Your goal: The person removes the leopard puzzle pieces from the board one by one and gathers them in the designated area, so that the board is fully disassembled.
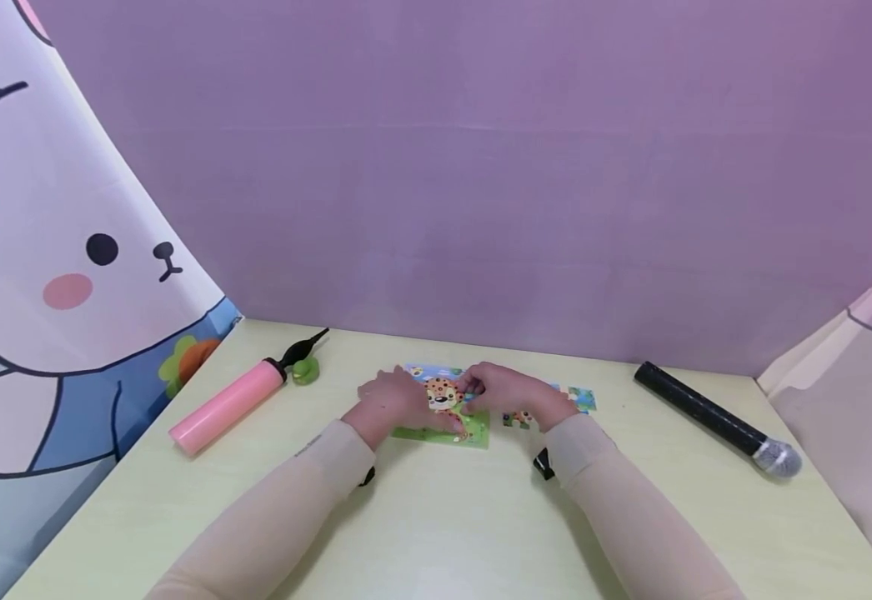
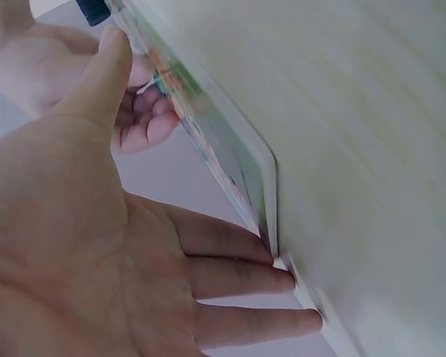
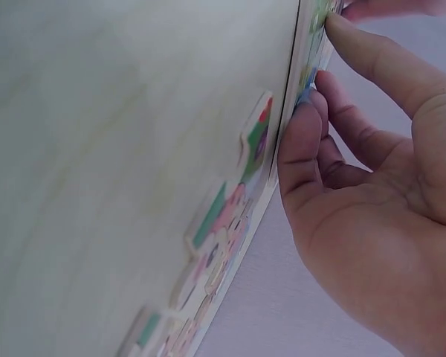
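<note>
A jigsaw puzzle board with a spotted cartoon leopard lies on the table. My left hand rests along its left side, fingers straight. In the left wrist view, fingertips of this hand touch the board's corner and the table. Over the right part of the board, my right hand has bent fingers and pinches a small bluish puzzle piece, mostly hidden by the fingers. Its thumb touches the board in the right wrist view.
Loose puzzle pieces lie right of the board, partly behind the right wrist. A pink hand pump and a small green toy lie at left. A black microphone lies at right. A purple cloth hangs behind the table.
</note>
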`<state>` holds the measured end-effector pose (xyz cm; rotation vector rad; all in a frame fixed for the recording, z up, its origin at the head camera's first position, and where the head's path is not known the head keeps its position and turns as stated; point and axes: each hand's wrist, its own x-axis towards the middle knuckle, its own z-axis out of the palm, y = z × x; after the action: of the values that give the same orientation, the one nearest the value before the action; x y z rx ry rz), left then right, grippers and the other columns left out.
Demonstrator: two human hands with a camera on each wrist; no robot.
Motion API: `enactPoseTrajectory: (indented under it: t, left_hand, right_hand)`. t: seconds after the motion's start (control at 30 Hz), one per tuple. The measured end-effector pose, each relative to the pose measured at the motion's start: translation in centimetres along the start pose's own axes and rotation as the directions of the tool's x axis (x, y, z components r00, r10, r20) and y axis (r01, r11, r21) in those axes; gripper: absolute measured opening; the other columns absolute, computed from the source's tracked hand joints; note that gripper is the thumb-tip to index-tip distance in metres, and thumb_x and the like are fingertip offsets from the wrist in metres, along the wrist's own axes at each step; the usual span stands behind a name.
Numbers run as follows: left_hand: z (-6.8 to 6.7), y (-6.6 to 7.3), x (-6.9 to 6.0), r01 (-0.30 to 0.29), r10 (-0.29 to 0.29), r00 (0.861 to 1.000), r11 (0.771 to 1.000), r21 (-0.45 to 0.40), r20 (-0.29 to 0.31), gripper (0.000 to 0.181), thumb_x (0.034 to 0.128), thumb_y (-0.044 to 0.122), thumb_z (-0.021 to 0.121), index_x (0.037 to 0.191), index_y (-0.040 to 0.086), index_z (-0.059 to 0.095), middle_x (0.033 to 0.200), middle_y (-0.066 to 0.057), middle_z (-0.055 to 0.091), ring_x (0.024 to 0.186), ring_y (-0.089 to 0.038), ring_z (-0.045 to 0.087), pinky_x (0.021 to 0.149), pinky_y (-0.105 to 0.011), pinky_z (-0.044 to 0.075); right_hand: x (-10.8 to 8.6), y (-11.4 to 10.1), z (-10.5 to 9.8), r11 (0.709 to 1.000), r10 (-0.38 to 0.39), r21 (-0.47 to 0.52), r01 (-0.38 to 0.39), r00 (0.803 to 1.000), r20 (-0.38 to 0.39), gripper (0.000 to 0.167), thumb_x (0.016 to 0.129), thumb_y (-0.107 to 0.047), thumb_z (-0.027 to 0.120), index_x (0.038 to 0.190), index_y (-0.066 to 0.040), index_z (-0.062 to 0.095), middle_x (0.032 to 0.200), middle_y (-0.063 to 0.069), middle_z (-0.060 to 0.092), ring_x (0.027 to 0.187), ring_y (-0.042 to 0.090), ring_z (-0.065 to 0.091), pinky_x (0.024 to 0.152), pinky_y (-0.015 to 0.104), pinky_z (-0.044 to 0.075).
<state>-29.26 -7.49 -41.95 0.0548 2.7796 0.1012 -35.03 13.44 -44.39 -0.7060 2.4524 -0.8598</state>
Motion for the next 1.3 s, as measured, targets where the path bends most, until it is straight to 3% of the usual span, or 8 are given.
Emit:
enactPoseTrajectory:
  t: [0.23,0.63,1.0,1.2,1.3]
  left_hand:
    - [-0.1,1.0,-0.4,0.058,-0.058,0.998,0.998,0.004,-0.022,0.122,0.0652,0.098,0.07,0.15,0.011,0.062,0.171,-0.025,0.037,0.148,-0.048,0.048,0.11,-0.067,0.052]
    - [-0.3,1.1,-0.6,0.053,-0.053,0.998,0.999,-0.006,-0.031,0.111,0.0632,0.097,0.073,0.134,0.012,0.073,0.162,-0.026,0.048,0.132,-0.044,0.059,0.099,-0.06,0.058]
    - [-0.4,1.3,-0.4,0.058,-0.058,0.998,0.998,0.004,-0.021,0.11,0.0668,0.094,0.074,0.138,0.009,0.071,0.162,-0.027,0.048,0.134,-0.045,0.059,0.109,-0.067,0.054]
    - [-0.4,1.2,-0.5,0.057,-0.057,0.998,0.998,0.015,-0.022,0.107,0.0669,0.094,0.074,0.134,0.011,0.073,0.158,-0.025,0.053,0.124,-0.039,0.063,0.101,-0.06,0.059]
    - [-0.3,1.2,-0.4,0.043,-0.043,0.999,0.999,0.024,-0.026,0.106,0.0689,0.093,0.073,0.135,0.011,0.073,0.159,-0.026,0.052,0.13,-0.043,0.062,0.106,-0.065,0.057]
  right_hand:
    - [-0.1,0.0,-0.1,1.0,0.0,0.008,0.0,1.0,-0.002,0.037,0.098,-0.017,0.079,0.131,-0.006,0.064,0.125,0.009,0.065,0.111,0.02,0.059,0.103,0.042,0.055]
    - [-0.5,-0.2,0.0,0.999,-0.023,0.044,0.024,1.0,-0.016,0.033,0.098,-0.013,0.079,0.124,-0.007,0.061,0.11,0.006,0.062,0.097,0.019,0.056,0.084,0.033,0.051]
    - [-0.7,-0.2,-0.2,0.994,-0.07,0.085,0.071,0.997,-0.022,0.023,0.103,-0.006,0.068,0.125,-0.005,0.064,0.108,0.007,0.07,0.098,0.015,0.066,0.087,0.031,0.057]
    - [-0.7,-0.1,-0.4,0.988,-0.08,0.133,0.08,0.997,0.0,0.019,0.106,-0.006,0.063,0.125,-0.004,0.063,0.111,0.009,0.075,0.098,0.016,0.067,0.084,0.031,0.056]
    - [-0.7,0.0,-0.5,0.989,-0.069,0.133,0.067,0.998,0.009,0.019,0.107,-0.01,0.063,0.125,-0.004,0.063,0.116,0.008,0.076,0.097,0.016,0.066,0.082,0.031,0.055]
